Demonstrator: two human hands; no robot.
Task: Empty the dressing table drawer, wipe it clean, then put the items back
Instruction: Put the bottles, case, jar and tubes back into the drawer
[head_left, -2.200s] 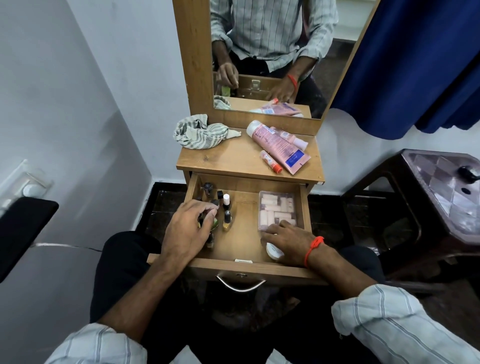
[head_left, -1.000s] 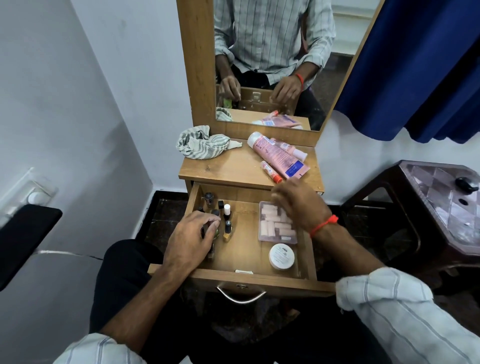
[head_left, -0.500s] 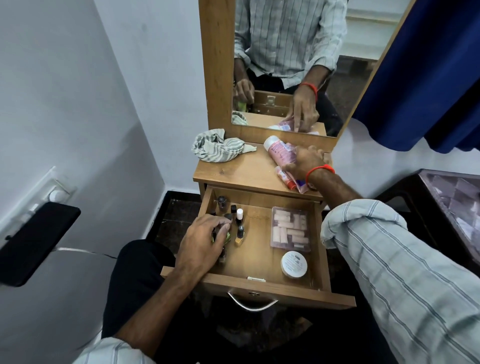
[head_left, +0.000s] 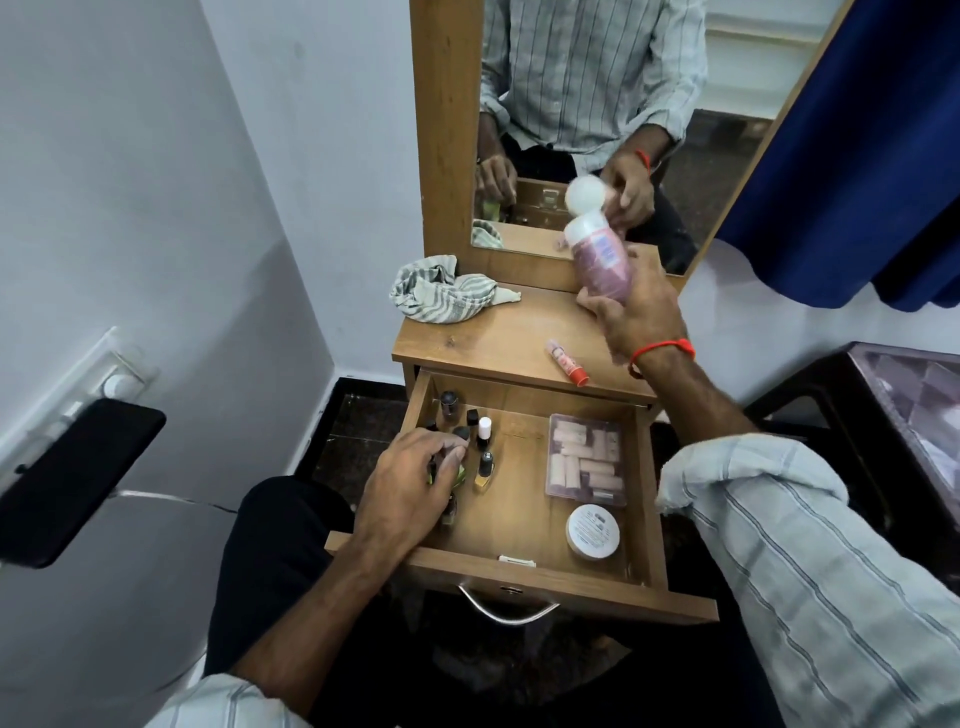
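The open drawer (head_left: 524, 571) juts toward the person from under the wooden surface (head_left: 498, 338). Near its front right corner lies a round white jar (head_left: 593, 531), and behind that, along the right wall, a clear box of small pink rolls (head_left: 587, 460). At the left wall the left hand (head_left: 410, 480) rests over a cluster of small nail polish bottles (head_left: 480, 441), fingers curled down among them; whether they grip one cannot be told. On the surface, a small red-capped tube (head_left: 567, 362) lies near the front edge, and a striped cloth (head_left: 441, 293) is bunched at the back left corner. Above the back right corner the right hand (head_left: 639, 317) holds a pink tube with a white cap (head_left: 597, 257) in the air before the mirror (head_left: 582, 104), fingers wrapped round its lower end.
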